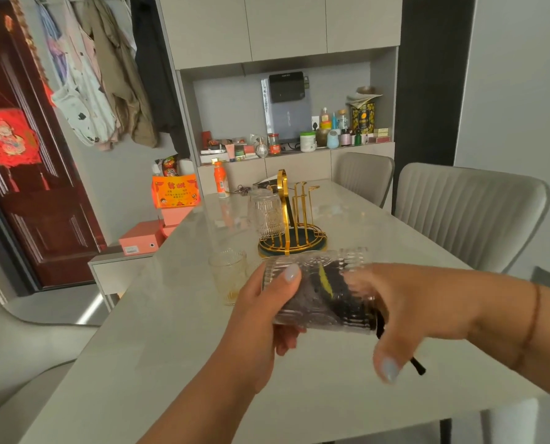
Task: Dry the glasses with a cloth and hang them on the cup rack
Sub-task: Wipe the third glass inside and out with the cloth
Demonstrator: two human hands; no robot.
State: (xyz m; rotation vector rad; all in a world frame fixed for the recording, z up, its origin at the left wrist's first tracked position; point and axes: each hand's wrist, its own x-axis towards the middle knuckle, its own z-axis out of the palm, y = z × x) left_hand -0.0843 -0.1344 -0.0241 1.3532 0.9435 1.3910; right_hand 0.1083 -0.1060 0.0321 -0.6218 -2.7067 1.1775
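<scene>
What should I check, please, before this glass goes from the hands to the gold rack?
1. Left hand grips the held glass round its base end: ok.
2. Dark cloth is inside the glass, pushed in by the right hand: ok.
3. Glass fully dry: cannot tell.
4. Cloth out before hanging: not ok.
5. Cup rack has free prongs beside the hung glass: ok.
6. Standing glass stays clear of the path to the rack: cannot tell.
</scene>
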